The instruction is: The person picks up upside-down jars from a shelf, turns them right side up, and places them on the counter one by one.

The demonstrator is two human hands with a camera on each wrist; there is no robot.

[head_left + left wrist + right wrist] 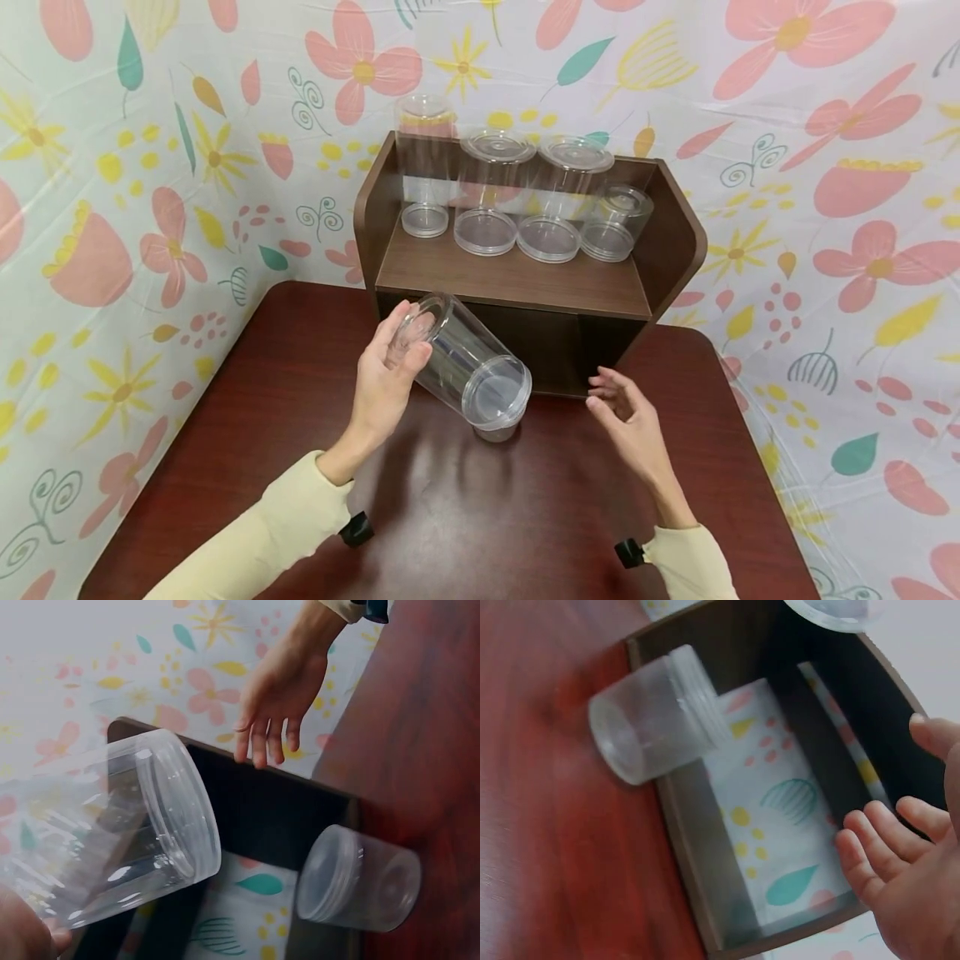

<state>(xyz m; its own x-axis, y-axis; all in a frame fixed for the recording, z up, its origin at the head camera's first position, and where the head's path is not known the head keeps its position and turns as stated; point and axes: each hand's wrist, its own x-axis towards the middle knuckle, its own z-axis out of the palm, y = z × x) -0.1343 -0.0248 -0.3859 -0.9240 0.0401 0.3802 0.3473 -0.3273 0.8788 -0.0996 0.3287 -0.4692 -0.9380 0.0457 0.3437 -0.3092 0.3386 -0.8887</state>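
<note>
Farther out than the left grip and the right grip hung a flower-printed cloth, probably there to screen off the background. Beneath both grips spread the dark red surface, giving the arms room. Straight beyond them stood a brown shelf unit, its upper board likely raised to display jars.

The large clear jar was in the left grip, thumb and fingers clamped round one end; it slanted down rightward from there, ridged end lowest, perhaps because only one end was supported. Beyond the grips, on the shelf unit, stood two wide jars, with a tall slim jar to their left and a short jar to their right, apparently lined up for easy reach.

The right grip held nothing, fingers loosely bent, seemingly free to lend support. Rightward of the left grip, a small jar stood upright on the surface, partly hidden by the ridged end; whether they touched could not be told.
</note>
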